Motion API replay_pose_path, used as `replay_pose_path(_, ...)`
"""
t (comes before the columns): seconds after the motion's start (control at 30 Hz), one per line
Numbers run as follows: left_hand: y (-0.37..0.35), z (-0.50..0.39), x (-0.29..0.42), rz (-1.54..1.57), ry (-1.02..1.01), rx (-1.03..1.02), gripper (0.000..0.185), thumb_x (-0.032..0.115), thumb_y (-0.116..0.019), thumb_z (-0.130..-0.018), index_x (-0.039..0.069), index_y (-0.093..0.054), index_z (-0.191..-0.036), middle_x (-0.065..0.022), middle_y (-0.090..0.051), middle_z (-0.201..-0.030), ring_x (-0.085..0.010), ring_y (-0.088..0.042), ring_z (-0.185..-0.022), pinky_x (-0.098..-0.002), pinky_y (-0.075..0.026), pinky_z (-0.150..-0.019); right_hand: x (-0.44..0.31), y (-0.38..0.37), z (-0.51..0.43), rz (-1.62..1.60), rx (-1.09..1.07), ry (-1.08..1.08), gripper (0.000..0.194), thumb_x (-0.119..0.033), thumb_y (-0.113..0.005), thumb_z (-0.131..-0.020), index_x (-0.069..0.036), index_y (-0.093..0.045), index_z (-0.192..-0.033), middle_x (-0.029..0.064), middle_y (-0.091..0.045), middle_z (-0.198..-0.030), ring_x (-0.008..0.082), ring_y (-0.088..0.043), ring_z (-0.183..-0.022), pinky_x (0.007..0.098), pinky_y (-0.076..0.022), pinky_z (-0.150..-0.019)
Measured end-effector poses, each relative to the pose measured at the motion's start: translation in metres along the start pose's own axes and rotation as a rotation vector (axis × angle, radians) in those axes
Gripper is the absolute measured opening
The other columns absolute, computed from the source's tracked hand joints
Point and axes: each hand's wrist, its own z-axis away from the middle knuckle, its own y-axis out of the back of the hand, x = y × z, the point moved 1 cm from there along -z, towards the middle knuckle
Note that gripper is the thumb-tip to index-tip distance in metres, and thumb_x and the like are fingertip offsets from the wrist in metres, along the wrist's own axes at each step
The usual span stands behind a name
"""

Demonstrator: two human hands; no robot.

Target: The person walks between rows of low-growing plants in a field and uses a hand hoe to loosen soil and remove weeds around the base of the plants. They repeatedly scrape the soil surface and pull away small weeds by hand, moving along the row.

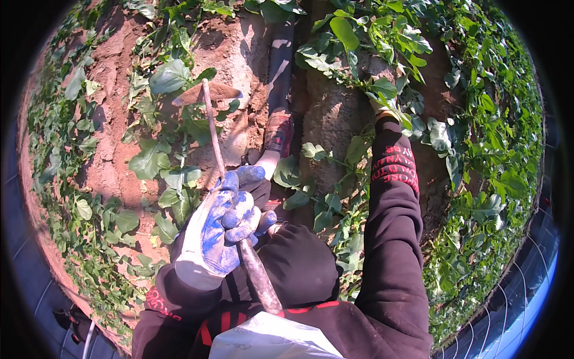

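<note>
My left hand point(228, 224), in a blue-and-white coated work glove, is closed around the wooden handle point(213, 125) of a hand hoe. The hoe's rust-brown metal blade point(208, 93) is raised at the far end of the handle, in front of leafy plants. The handle's thick butt end slants back towards my chest. My right arm reaches forward, and my right hand point(380, 107) is among the leaves of a green plant point(385, 87). Leaves cover most of its fingers, so whether it grips the stems cannot be made out.
Rows of leafy plants point(179, 175) point(484, 179) grow on both sides in dry brown soil point(329, 121). A dark pipe point(281, 58) runs along the furrow beyond my red shoe point(278, 132). Blue-tinted sheeting point(515, 314) borders the plot at the lower right.
</note>
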Motion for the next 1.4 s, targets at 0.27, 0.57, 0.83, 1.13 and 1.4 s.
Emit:
replay_pose_path(0.27, 0.000, 0.001, -0.003, -0.062, -0.017, -0.013, 0.034, 0.017, -0.033, -0.101, -0.003, -0.041, -0.127, 0.0025, -0.033, -0.056, -0.0092, -0.036, -0.046, -0.0365, -0.048, -0.089, 0.025, 0.049, -0.025, -0.192, -0.015, 0.029, 0.014, -0.018, -0.059, -0.080, -0.008, -0.066, -0.089, 0.0148, -0.067, -0.087, 0.0318, -0.063, -0.086, 0.0398, -0.0477, -0.077)
replay_pose_path(0.57, 0.004, 0.000, -0.003, -0.047, -0.033, -0.154, 0.037, 0.018, -0.038, -0.100, -0.001, -0.037, -0.132, 0.0044, -0.028, -0.058, -0.0077, -0.035, -0.050, -0.0348, -0.049, -0.089, 0.197, 0.099, 0.101, -1.123, -0.185, -0.365, 0.007, -0.008, -0.066, -0.083, -0.008, -0.064, -0.089, -0.0044, -0.060, -0.075, 0.0049, -0.049, -0.057, 0.0219, -0.0404, -0.050)
replay_pose_path(0.83, 0.010, -0.004, -0.005, -0.130, -0.105, -0.113, 0.034, 0.018, -0.043, -0.098, 0.001, -0.044, -0.127, 0.0056, -0.034, -0.058, -0.0078, -0.035, -0.050, -0.0342, -0.049, -0.088, 0.212, 0.142, 0.186, -0.692, 0.083, -0.432, 0.028, -0.026, -0.066, -0.086, -0.004, -0.065, -0.104, 0.0084, -0.069, -0.094, 0.0175, -0.064, -0.082, 0.0296, -0.0485, -0.076)
replay_pose_path(1.13, 0.000, -0.016, -0.025, -0.248, -0.239, -0.258, 0.033, 0.020, -0.047, -0.096, 0.001, -0.047, -0.124, 0.0046, -0.033, -0.059, -0.0088, -0.035, -0.050, -0.0342, -0.049, -0.084, -0.013, 0.325, 0.281, -1.790, -0.534, -0.059, 0.019, -0.018, -0.057, -0.092, -0.003, -0.063, -0.103, -0.0018, -0.061, -0.086, 0.0029, -0.051, -0.071, 0.0190, -0.0433, -0.063)
replay_pose_path(1.4, -0.004, -0.021, -0.043, -0.336, -0.326, -0.397, 0.041, 0.022, -0.053, -0.094, 0.007, -0.043, -0.131, 0.0009, -0.050, -0.072, -0.0106, -0.049, -0.060, -0.0372, -0.050, -0.090, -0.090, 0.326, 0.290, -1.359, -0.317, 0.322, 0.032, -0.025, -0.063, -0.085, -0.006, -0.058, -0.111, 0.0158, -0.064, -0.090, 0.0314, -0.063, -0.081, 0.0349, -0.0483, -0.071)
